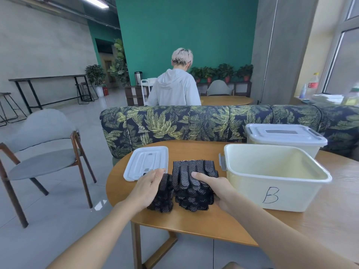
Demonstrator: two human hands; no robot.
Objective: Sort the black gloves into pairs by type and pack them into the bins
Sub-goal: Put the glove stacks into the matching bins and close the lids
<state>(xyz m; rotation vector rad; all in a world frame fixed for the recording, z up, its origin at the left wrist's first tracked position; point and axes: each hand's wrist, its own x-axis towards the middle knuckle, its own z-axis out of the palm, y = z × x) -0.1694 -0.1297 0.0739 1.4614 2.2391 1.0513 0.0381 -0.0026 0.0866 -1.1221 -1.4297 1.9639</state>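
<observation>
A flat white rectangular plastic lid (146, 164) lies near the left edge of the round wooden worktop (194, 224), top side up. Just right of it, the left hand (148, 186) rests with loosely bent fingers on a smaller stack of black gloves with white grip dots (162, 197), its fingertips touching the lid's near edge. Beside that stack, touching it, stands a taller pile of black dotted gloves (192, 183), with glove fingers spread out flat toward the far edge. The right hand (217, 186) grips this pile, thumb on top and fingers curled round its right side. Right of the gloves sits an open cream plastic bin marked with a hand-drawn "B" (272, 179); its visible inside holds nothing. Behind it, at the far right edge of the worktop, stands a second cream plastic bin closed with a white clip-on lid (285, 137); its contents cannot be seen.
</observation>
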